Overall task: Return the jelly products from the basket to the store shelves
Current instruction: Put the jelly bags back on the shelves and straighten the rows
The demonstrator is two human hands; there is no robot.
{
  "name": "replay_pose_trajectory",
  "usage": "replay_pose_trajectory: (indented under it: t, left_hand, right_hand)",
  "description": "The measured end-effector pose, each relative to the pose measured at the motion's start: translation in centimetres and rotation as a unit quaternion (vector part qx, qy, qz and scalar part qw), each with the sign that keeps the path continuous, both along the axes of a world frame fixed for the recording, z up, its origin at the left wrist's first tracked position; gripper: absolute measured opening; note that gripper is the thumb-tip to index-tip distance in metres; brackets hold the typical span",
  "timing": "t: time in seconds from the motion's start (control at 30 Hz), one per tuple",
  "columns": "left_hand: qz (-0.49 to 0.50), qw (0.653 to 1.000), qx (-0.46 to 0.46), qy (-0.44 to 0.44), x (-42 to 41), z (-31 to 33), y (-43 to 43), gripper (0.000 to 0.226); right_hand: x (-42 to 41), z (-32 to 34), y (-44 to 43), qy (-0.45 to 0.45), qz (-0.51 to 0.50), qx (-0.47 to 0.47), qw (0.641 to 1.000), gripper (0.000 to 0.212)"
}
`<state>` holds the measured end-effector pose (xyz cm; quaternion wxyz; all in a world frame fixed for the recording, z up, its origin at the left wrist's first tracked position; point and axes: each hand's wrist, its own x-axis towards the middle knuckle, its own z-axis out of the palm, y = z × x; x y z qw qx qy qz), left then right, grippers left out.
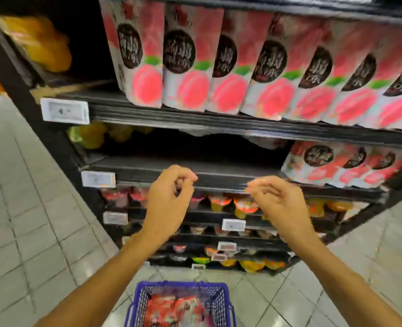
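Red-and-pink jelly packs (176, 310) lie heaped in the blue wire basket (181, 284) on the floor at our feet, low in the view and directly below our arms. Above it we hold both hands up in front of the shelving, and neither carries anything: the left hand (169, 197) has its fingers loosely curled, thumb near the forefinger, and the right hand (275, 201), smeared by motion, has its fingers relaxed and slightly bent. Both hover at the front edge of a dark middle shelf (219, 175), bare on its left, with pink peach pouches (337, 166) leaning at its right end. A full row of matching pouches (242, 67) stands on the shelf above, beside a white price tag (65, 110). Small jelly cups (230, 204) line the lower shelves.
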<state>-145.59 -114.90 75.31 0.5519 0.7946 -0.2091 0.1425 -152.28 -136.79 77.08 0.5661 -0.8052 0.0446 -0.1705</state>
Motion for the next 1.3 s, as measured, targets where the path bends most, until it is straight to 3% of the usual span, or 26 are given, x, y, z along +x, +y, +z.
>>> replay_pose_trajectory:
  t: [0.13,0.23,0.3,0.47,0.53,0.67,0.8,0.9,1.0,1.07,1.13,1.2,1.3]
  left_hand:
    - [0.031,0.981,0.039,0.189,-3.6,-11.6,0.6,0.028]
    - [0.048,0.956,0.073,0.279,-6.0,-19.1,1.5,0.015]
    - [0.05,0.943,0.086,0.317,-7.4,-24.2,2.3,0.01]
    - [0.087,0.909,0.123,0.389,-10.6,-38.7,4.2,0.022]
    - [0.114,0.884,0.135,0.432,-11.7,-45.4,5.1,0.015]
    - [0.116,0.822,0.153,0.536,-13.8,-59.2,6.0,0.025]
    - [0.122,0.785,0.175,0.582,-15.5,-70.9,5.5,0.01]
    - [0.077,0.783,0.199,0.584,-16.0,-78.1,4.2,0.019]
    - [0.02,0.766,0.196,0.612,-15.9,-83.9,2.1,0.012]
    - [0.001,0.764,0.201,0.614,-15.3,-87.3,0.5,0.026]
    - [-0.006,0.782,0.197,0.591,-14.5,-89.7,-1.4,0.036]
    - [0.005,0.796,0.224,0.562,-13.6,-91.7,-3.6,0.054]
    - [0.088,0.756,0.264,0.593,-12.7,-92.9,-6.4,0.091]
  right_hand:
    - [-2.9,-11.5,-0.5,0.122,0.019,0.039,0.992,0.04]
    - [-4.6,-19.6,0.3,0.194,0.024,0.085,0.977,0.026]
    - [-5.6,-25.3,1.1,0.249,-0.001,0.116,0.962,0.025]
    - [-7.6,-40.7,3.2,0.325,-0.077,0.231,0.914,0.029]
    - [-8.7,-47.1,3.9,0.367,-0.078,0.181,0.909,0.03]
    - [-10.1,-60.8,4.3,0.47,-0.04,0.085,0.878,0.02]
    - [-10.5,-72.8,4.0,0.52,-0.07,0.071,0.848,0.016]
    - [-10.0,-80.3,3.8,0.531,-0.069,0.033,0.844,0.018]
    - [-9.1,-86.6,3.4,0.549,-0.065,-0.04,0.832,0.021]
    - [-8.7,-90.1,3.2,0.563,-0.059,-0.059,0.822,0.025]
    - [-8.4,-92.9,3.0,0.581,-0.058,-0.088,0.807,0.022]
    - [-8.3,-95.0,3.2,0.591,-0.043,-0.113,0.798,0.037]
    - [-8.1,-96.2,3.8,0.598,0.029,-0.162,0.784,0.049]
